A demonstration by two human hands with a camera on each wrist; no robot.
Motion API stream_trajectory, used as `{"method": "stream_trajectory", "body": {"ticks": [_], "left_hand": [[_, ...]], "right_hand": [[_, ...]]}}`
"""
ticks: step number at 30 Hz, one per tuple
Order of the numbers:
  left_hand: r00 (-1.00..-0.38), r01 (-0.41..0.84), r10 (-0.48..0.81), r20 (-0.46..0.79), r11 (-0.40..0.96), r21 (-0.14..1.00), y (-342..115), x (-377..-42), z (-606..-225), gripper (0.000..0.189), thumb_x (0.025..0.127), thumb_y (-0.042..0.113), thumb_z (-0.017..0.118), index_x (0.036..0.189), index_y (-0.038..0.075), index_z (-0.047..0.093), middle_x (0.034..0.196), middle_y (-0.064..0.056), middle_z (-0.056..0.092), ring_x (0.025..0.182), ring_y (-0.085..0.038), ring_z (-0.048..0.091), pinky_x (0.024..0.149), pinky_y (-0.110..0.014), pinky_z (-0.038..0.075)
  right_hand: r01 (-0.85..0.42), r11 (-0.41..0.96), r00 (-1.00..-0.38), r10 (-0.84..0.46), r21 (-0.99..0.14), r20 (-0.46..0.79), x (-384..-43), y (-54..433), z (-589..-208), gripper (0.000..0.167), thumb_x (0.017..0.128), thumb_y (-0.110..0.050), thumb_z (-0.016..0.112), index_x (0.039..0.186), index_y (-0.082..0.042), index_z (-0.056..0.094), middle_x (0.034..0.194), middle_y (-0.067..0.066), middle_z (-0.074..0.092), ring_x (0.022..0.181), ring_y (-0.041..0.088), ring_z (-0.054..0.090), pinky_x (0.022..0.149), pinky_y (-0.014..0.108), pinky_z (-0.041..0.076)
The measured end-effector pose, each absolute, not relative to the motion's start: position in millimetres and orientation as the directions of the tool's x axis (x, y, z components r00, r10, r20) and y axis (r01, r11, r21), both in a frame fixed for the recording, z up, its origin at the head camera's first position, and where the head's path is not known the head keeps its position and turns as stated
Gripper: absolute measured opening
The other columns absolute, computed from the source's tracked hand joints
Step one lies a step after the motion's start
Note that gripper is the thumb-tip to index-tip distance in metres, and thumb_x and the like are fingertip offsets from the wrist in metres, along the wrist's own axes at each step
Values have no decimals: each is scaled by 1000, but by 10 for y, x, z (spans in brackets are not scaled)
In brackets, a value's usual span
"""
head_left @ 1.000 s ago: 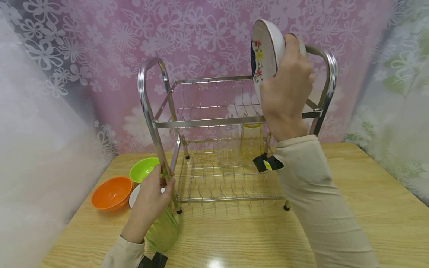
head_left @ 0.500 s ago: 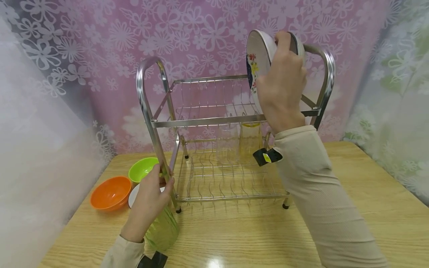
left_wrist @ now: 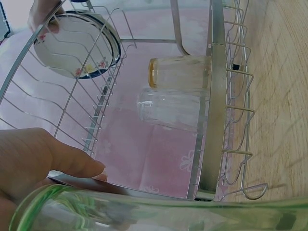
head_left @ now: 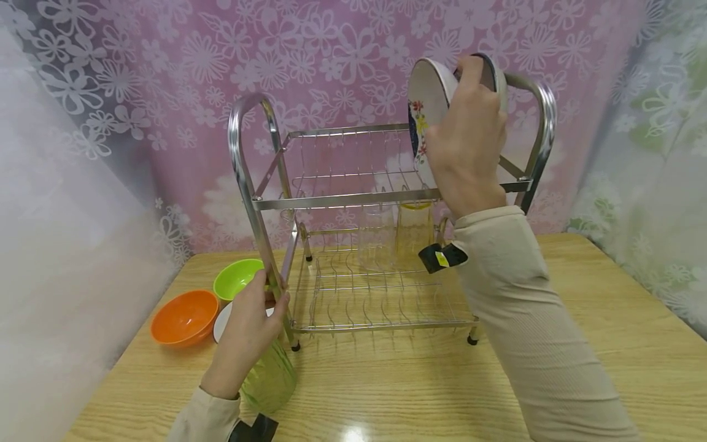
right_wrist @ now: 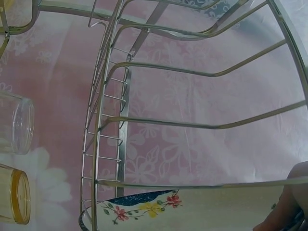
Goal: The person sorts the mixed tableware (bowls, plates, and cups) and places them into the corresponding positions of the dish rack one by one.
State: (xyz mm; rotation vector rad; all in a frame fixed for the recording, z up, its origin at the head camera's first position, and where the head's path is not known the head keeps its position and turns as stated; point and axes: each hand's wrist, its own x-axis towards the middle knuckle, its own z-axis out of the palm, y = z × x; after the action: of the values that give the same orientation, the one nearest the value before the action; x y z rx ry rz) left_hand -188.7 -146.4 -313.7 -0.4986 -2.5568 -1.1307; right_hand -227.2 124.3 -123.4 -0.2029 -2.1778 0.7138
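My right hand (head_left: 468, 138) grips a white bowl (head_left: 429, 98) with a floral pattern and dark blue patch. The bowl stands on edge at the right of the metal dish rack's (head_left: 353, 199) upper tier. Just right of it, a second dark-rimmed bowl (head_left: 499, 83) is partly hidden by the hand. In the left wrist view, the floral bowl (left_wrist: 72, 45) lies behind the wires, overlapping another rim. My left hand (head_left: 245, 337) holds the rack's left front post, thumb and fingers around it. Beneath that hand stands a green-tinted glass vessel (head_left: 270, 377), its top hidden.
On the lower tier are a clear glass (head_left: 377, 236) and a yellow glass (head_left: 414, 233). Left of the rack sit an orange bowl (head_left: 185, 319), a green bowl (head_left: 237, 278) and a partly hidden white dish (head_left: 222, 322), all on the wooden table (head_left: 386, 387).
My right hand has lowered the floral bowl towards the upper tier and slightly left. More of the second bowl now shows. My left hand keeps its hold on the post.
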Motion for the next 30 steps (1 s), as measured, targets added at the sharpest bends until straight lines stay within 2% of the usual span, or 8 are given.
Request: {"method": "stream_trajectory", "body": {"ticks": [6,11,18,24,30], "left_hand": [[-897,423,190,399,633,648,-1460,-1892,-3125,26,92,0,61,114,-7,50,106,-23,60,91,-36,68,78,-46,59],[-899,419,187,396,633,651,-1457,-1891,-3121,25,92,-1,61,113,-7,50,107,-23,60,91,-36,68,78,-45,58],[-905,407,183,385,640,652,-1465,-1899,-3143,25,91,0,62,112,-6,50,107,-22,60,91,-36,68,79,-46,58],[-908,398,175,381,643,654,-1476,-1900,-3151,24,91,0,62,112,-5,51,108,-21,60,92,-36,68,78,-45,59],[-910,396,176,376,640,658,-1462,-1903,-3144,25,91,0,62,112,-6,50,107,-22,60,92,-36,68,79,-45,59]], "right_hand": [[-75,822,-646,391,-564,656,-2275,1250,-1236,64,78,10,56,138,-9,42,131,19,57,118,40,55,98,48,49],[-31,810,-665,421,-586,616,-2276,1243,-1225,61,80,10,55,137,-7,43,131,21,56,119,41,55,97,48,49],[30,773,-708,464,-634,532,-2299,1263,-1206,62,87,3,55,144,-7,33,137,23,50,125,41,49,102,51,45],[12,751,-725,461,-661,511,-2295,1256,-1221,66,87,1,55,147,-8,28,140,21,47,129,36,46,103,48,45],[-65,761,-780,365,-646,508,-2207,1256,-1284,76,86,8,50,152,-11,17,146,22,36,134,35,39,106,45,42]]}}
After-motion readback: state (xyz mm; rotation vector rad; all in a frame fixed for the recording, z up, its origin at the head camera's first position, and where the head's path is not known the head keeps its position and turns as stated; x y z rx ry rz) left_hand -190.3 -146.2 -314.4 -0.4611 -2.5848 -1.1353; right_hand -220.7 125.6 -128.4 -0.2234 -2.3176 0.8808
